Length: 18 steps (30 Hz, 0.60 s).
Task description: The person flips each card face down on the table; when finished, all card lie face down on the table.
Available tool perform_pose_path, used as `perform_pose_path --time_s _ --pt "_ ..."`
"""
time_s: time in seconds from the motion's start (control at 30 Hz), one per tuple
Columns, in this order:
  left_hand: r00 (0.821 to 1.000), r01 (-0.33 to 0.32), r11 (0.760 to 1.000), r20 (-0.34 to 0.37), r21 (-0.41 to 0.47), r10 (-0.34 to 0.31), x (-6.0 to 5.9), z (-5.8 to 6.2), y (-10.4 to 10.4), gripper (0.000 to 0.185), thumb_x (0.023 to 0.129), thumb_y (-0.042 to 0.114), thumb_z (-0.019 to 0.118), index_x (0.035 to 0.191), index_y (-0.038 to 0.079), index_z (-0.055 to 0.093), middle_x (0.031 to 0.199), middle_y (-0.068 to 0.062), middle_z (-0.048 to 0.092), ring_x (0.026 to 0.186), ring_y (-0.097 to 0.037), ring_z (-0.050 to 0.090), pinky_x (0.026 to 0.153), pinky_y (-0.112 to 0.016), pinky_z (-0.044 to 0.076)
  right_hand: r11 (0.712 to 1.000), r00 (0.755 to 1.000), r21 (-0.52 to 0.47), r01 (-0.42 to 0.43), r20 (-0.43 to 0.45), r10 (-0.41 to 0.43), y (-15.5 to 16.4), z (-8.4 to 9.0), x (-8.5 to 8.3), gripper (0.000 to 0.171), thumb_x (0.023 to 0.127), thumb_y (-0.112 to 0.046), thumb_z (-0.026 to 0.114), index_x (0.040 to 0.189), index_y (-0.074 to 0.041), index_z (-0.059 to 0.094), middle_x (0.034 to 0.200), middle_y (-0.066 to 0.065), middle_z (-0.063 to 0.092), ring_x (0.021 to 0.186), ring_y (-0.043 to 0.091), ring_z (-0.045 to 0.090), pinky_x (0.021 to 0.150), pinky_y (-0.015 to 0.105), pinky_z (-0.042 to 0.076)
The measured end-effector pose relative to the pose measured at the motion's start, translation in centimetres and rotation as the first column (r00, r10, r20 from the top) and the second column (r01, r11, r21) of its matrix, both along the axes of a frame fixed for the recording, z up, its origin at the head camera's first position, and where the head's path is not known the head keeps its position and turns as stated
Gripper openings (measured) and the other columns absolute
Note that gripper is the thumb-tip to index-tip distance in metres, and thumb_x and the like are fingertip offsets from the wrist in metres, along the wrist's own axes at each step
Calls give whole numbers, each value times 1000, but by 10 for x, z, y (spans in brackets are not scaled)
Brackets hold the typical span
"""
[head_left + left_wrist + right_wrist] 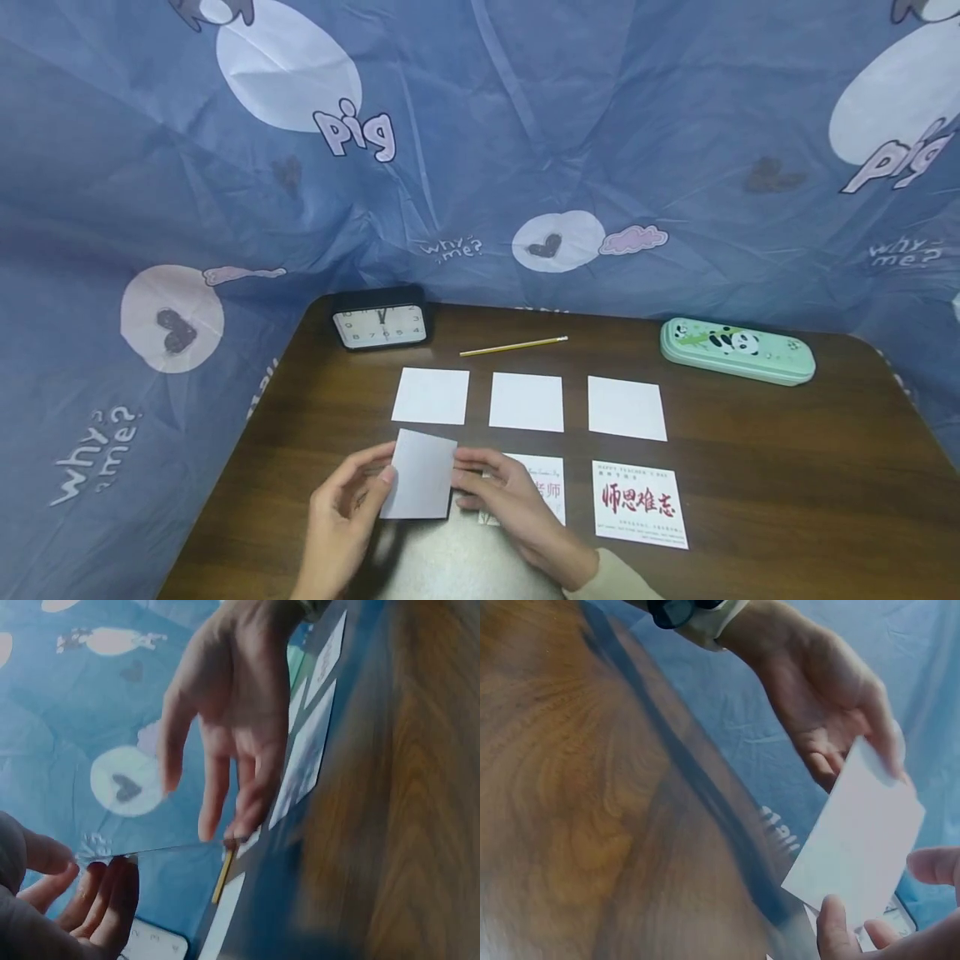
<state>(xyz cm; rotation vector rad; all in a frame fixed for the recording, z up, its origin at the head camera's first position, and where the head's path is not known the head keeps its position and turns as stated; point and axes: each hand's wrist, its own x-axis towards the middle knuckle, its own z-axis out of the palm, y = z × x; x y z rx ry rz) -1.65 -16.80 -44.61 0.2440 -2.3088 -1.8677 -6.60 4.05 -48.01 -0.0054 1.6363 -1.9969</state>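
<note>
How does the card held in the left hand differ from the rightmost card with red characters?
The held card is raised in the left hand; the printed card lies flat on the table. The held card's visible face looks blank, whereas the printed card shows red characters. Both are pale and four-sided.

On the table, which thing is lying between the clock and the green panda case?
A yellow pencil lies between the clock and the green panda case, nearer to the clock; this shows in the head view.
</note>
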Motion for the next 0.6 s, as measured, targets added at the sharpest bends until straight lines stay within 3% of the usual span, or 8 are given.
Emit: perform_pose_path --time_s 0.17,0.33,0.5,0.6 --pt "997 -79 997 13 -2 79 -6 -6 -13 23 97 1 69 120 2 74 114 -15 76 96 -6 74 85 -16 58 1000 1000 -11 18 -7 -18 7 2 0 46 104 -12 57 145 7 49 143 24 58 119 22 69 104 35 59" --pt "996 -81 987 28 -137 86 -8 -14 -23 24 94 3 74 118 4 76 107 -16 77 80 -2 71 72 -15 57 1000 1000 -2 4 -6 -4 9 2 3 47 104 -11 55 146 8 47 145 27 59 126 31 68 105 37 59" --pt "995 -47 940 71 -337 75 -9 -22 -27 28 93 14 79 120 8 77 105 -10 76 75 4 64 65 -17 56 1000 1000 20 -15 11 14 11 1 5 50 103 -13 57 147 9 45 146 28 58 128 35 67 103 37 59" --pt "992 -31 917 99 -397 77 -10 -25 -28 29 92 17 80 119 8 78 104 -7 75 74 4 62 65 -17 55 999 999 23 -24 23 23 12 0 4 51 103 -14 57 147 8 45 146 28 58 129 36 66 102 36 59"
